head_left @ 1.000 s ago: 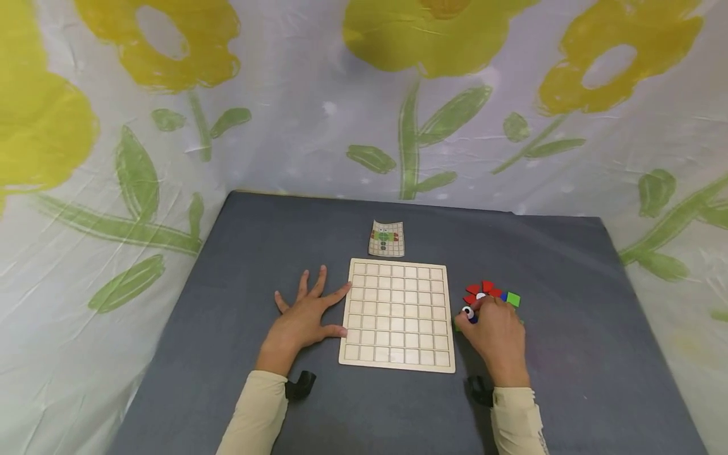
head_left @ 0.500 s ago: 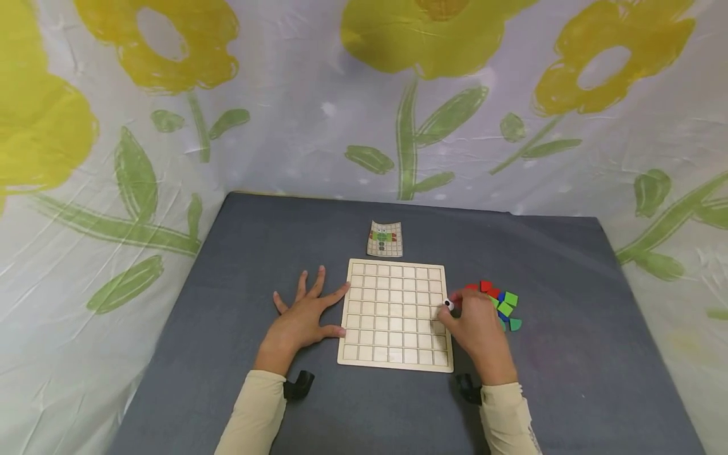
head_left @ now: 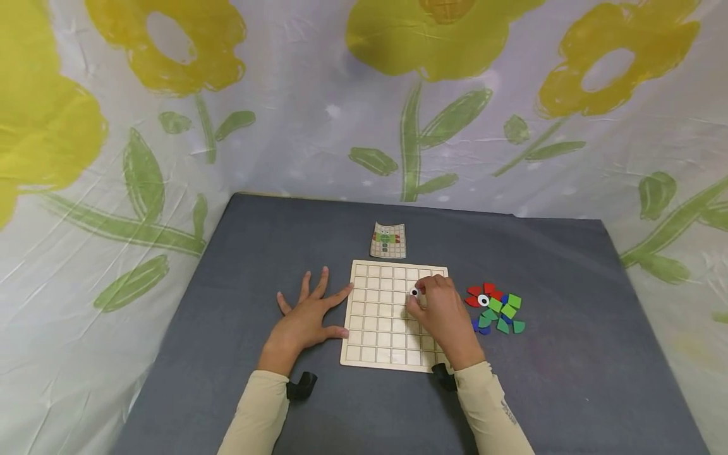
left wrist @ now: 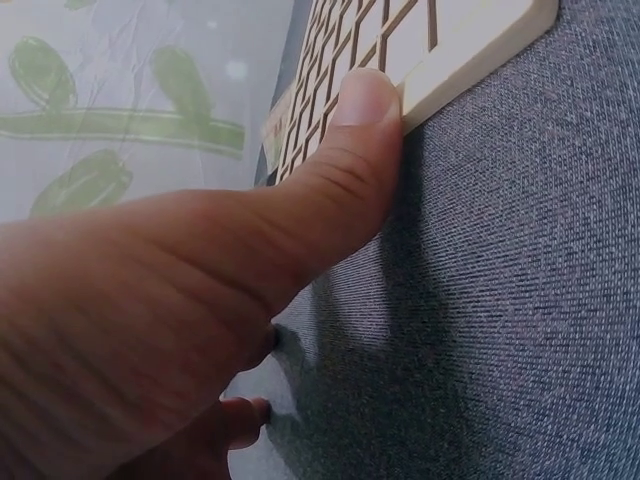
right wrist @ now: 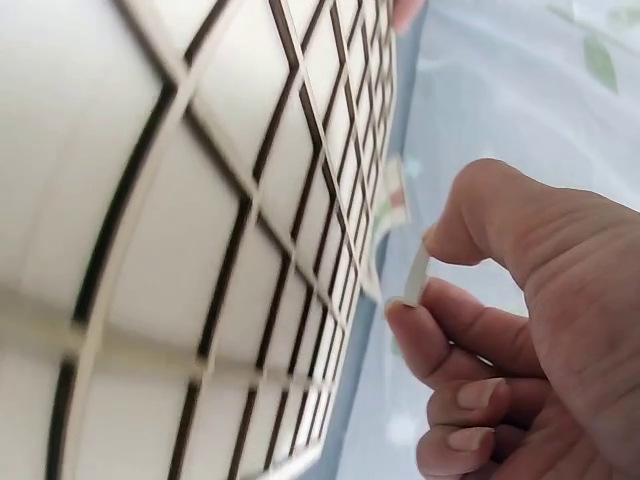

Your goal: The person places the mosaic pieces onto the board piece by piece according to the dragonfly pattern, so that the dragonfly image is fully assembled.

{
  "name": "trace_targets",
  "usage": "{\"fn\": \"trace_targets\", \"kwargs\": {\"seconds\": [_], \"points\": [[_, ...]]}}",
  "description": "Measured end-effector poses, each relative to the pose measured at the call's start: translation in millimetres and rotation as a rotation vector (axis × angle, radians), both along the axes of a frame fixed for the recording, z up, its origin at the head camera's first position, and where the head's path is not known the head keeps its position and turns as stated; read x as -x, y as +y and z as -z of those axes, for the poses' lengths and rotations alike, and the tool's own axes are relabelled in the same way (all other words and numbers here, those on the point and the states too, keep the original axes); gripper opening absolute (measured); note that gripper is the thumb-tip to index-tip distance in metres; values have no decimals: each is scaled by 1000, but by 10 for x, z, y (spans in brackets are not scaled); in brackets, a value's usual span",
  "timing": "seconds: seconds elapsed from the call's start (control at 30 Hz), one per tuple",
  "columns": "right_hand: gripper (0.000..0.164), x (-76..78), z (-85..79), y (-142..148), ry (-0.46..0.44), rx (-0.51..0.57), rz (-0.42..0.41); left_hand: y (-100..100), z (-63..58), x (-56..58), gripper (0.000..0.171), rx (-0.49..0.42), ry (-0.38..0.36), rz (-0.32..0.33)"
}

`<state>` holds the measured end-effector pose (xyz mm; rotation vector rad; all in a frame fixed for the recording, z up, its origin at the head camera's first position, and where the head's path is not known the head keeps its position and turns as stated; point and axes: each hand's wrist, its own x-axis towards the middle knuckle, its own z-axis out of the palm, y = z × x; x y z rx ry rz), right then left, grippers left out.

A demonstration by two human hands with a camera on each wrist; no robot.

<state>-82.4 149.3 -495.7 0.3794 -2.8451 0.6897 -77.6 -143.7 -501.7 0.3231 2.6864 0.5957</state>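
A wooden grid board (head_left: pixel 372 309) with square cells lies on the dark cloth. Fingers spread wide, my left hand (head_left: pixel 304 325) rests at its left side, with thumb and index fingertip touching the edge. The left wrist view shows that thumb (left wrist: pixel 362 105) pressed on the board's rim. My right hand (head_left: pixel 446 313) is over the right part of the board, pinching a round eye piece (head_left: pixel 414 292), white with a black centre, between thumb and index finger. In the right wrist view the thin piece (right wrist: pixel 416 275) is seen edge-on, apart from the board.
Right of the board lies a loose group of pieces: red ones (head_left: pixel 489 287), another eye piece (head_left: pixel 483 301), light green squares (head_left: pixel 509 311), dark green rounded ones (head_left: pixel 519 327) and blue ones (head_left: pixel 485 330). Beyond the board lies a small pattern card (head_left: pixel 388 241) with a picture on a grid.
My right hand has taken the eye piece from the group of pieces and carried it left over the board. My left hand has stayed at the board's edge.
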Motion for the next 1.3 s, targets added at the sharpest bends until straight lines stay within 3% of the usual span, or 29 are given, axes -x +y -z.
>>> {"fn": "trace_targets", "kwargs": {"seconds": [0.3,0.6,0.77,1.3], "points": [[14,145,45,-211,29,-17,-67,-5,-27,-8,99,8,2,-11],[15,248,102,-318,-13,-44,-79,-3,-16,-3,99,15,-1,-16],[15,301,133,-352,13,-51,-94,4,-19,-3,99,8,0,-15],[15,356,131,-453,63,-152,-117,10,12,6,100,23,1,-13]]}}
